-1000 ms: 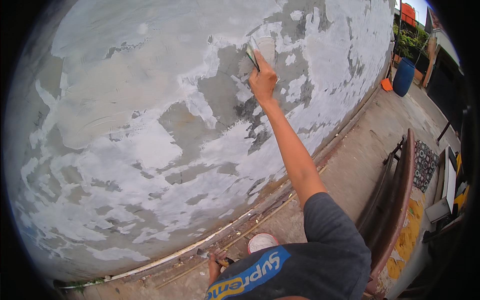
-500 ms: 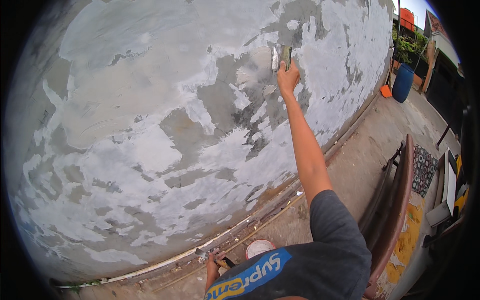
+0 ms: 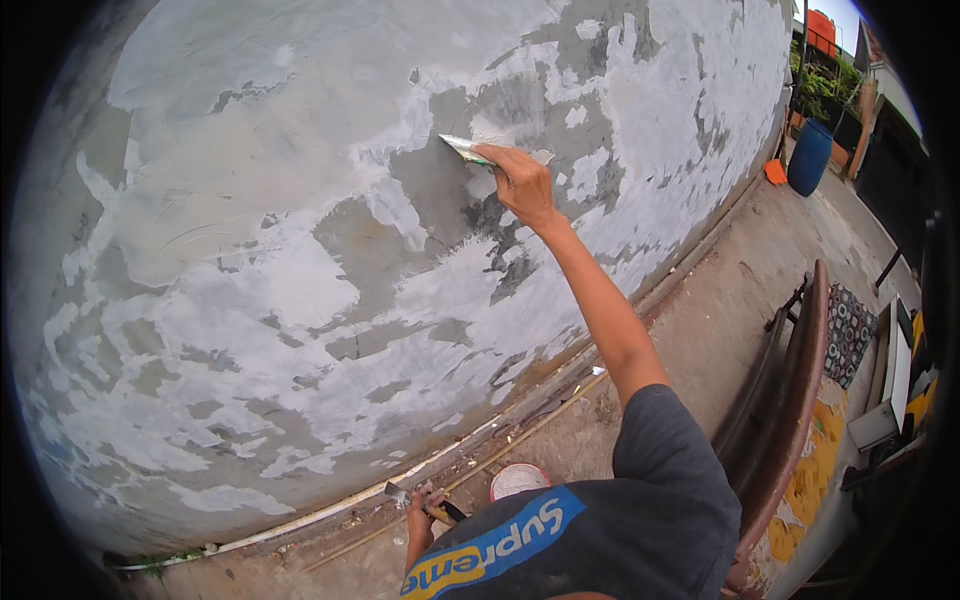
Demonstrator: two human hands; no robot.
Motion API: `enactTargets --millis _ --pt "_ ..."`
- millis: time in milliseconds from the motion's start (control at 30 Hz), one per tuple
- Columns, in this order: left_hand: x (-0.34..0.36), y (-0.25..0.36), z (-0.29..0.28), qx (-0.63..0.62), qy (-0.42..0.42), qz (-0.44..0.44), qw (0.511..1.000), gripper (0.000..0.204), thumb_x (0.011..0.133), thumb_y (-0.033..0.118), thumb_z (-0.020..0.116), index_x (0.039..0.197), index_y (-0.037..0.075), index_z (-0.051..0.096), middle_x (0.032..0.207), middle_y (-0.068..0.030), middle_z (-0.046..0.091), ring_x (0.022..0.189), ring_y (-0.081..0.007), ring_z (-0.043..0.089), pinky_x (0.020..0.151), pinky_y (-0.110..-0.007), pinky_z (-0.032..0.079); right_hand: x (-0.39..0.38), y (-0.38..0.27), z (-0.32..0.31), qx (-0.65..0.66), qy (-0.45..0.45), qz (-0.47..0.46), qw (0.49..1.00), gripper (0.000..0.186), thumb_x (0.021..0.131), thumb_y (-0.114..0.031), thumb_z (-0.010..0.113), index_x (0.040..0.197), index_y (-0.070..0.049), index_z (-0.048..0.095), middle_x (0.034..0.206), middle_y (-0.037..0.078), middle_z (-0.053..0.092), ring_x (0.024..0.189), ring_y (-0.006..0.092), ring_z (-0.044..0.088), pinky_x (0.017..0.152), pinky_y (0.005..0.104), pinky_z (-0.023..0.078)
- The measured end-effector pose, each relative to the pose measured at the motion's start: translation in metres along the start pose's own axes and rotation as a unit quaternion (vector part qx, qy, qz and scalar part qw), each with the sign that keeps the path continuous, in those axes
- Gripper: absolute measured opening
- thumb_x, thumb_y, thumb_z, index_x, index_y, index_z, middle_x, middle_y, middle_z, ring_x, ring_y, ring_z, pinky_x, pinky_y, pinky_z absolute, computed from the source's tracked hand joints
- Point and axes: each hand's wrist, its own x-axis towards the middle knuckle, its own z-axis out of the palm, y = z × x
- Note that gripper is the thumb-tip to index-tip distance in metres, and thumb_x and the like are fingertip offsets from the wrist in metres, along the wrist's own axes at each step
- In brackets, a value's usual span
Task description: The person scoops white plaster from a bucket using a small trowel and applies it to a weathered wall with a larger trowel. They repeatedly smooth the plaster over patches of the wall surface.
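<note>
Patchy grey wall (image 3: 380,265) with white filler smeared over it fills most of the view. My right hand (image 3: 526,188) is stretched out against it, pinching a flat, pale-edged putty spreader (image 3: 462,149) with filler on it. The spreader is tilted, its tip pointing left over a bare grey patch. Low down by the foot of the wall, my left hand (image 3: 424,508) is closed around a putty knife (image 3: 398,494) with a short metal blade; a dark handle shows behind the fingers. A round bucket (image 3: 519,480) of white filler stands just right of that hand, partly hidden by my shirt.
A long pipe (image 3: 520,436) runs along the wall's foot. On the right is a brown curved bench (image 3: 800,430), with a patterned cloth (image 3: 848,335) beyond it. Farther off stand a blue barrel (image 3: 809,158) and an orange object (image 3: 775,172) on the concrete ground (image 3: 745,245).
My right hand has moved left and slightly down along the wall with the spreader, which has turned from upright to pointing left. My left hand has hardly moved.
</note>
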Motion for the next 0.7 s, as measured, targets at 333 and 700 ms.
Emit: enactTargets --millis 333,700 --pt "0.007 -0.025 -0.011 -0.023 0.002 -0.021 1.000 0.057 0.100 0.050 0.030 0.129 0.005 0.049 0.114 -0.0171 0.065 0.104 -0.0266 0.062 0.081 -0.037 0.051 0.026 0.060 0.010 -0.024 0.178 0.192 0.965 0.043 0.082 0.005 0.054 0.123 -0.005 0.061 0.118 0.019 0.063 0.110 0.0348 0.060 0.090 0.0392 0.049" --pt "0.007 -0.023 -0.009 -0.003 -0.010 -0.035 0.999 0.056 0.101 0.048 0.030 0.128 0.004 0.052 0.113 -0.0169 0.065 0.101 -0.0238 0.063 0.082 -0.036 0.050 0.000 0.024 -0.012 0.083 -0.032 0.147 0.985 0.030 0.089 -0.004 0.057 0.118 -0.003 0.063 0.098 0.016 0.070 0.090 0.0221 0.069 0.078 0.0298 0.050"
